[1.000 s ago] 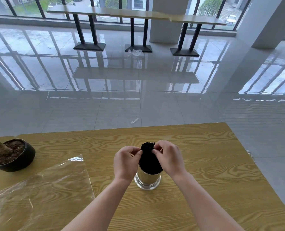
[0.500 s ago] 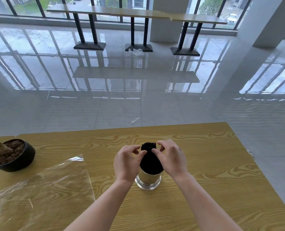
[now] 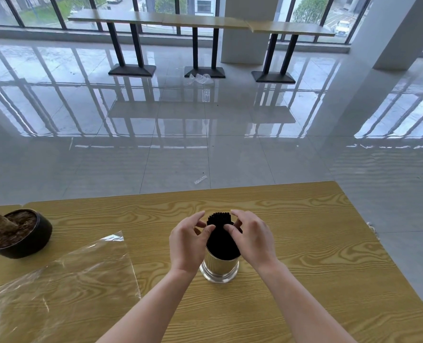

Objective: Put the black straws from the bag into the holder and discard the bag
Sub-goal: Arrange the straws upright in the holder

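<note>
Glossy grey tiled floor (image 3: 230,157) fills the upper half of the head view, mirroring the windows (image 3: 44,11) on the far wall. A row of long high tables (image 3: 200,21) on black pedestal legs runs in front of the glass, with a white pillar (image 3: 400,28) at right. Crumpled plastic (image 3: 200,79) lies on the floor by the middle pedestal, and a small wrapper scrap (image 3: 200,179) lies nearer the camera. Close in is the wood-grain bench (image 3: 329,256). A shiny metal holder (image 3: 219,267) stands upright on it at centre. The black straws (image 3: 221,240) sit in the holder as one tight upright bundle, tops well above the rim. Left grip (image 3: 189,243) and right grip (image 3: 253,240) flank the bundle's upper part – each has its thumb tip on the near face and its fingers arched round the top, a light grasp on the straws from both sides. Both forearms are bare. The clear bag (image 3: 57,280) lies flat and slightly wrinkled on the bench at left, apart from the holder – touched by neither grip. Beyond it, near the left edge, sits a black plant pot (image 3: 29,241) of soil with a stubby brown stem.
</note>
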The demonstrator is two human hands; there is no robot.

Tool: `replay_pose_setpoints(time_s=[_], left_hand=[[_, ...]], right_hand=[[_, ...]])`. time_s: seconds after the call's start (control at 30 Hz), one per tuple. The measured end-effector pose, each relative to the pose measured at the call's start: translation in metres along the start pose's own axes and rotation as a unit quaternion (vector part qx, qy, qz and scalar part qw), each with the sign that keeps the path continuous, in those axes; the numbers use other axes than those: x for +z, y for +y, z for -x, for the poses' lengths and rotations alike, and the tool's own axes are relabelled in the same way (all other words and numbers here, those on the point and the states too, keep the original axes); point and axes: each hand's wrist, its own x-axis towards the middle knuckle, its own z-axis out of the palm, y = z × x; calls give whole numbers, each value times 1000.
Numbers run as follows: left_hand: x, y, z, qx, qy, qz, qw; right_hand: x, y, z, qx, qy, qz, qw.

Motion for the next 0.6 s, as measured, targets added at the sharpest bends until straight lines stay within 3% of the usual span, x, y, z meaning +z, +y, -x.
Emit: replay_pose_setpoints(time_s=[0.3,0.6], left_hand=[[7,-3,0,-54,17,37,998],[6,-6,-1,-25,28,17,999]], right_hand=[[-1,-3,-3,4,-6,3,1000],[-3,-3,-3,9,-2,-1,1000]])
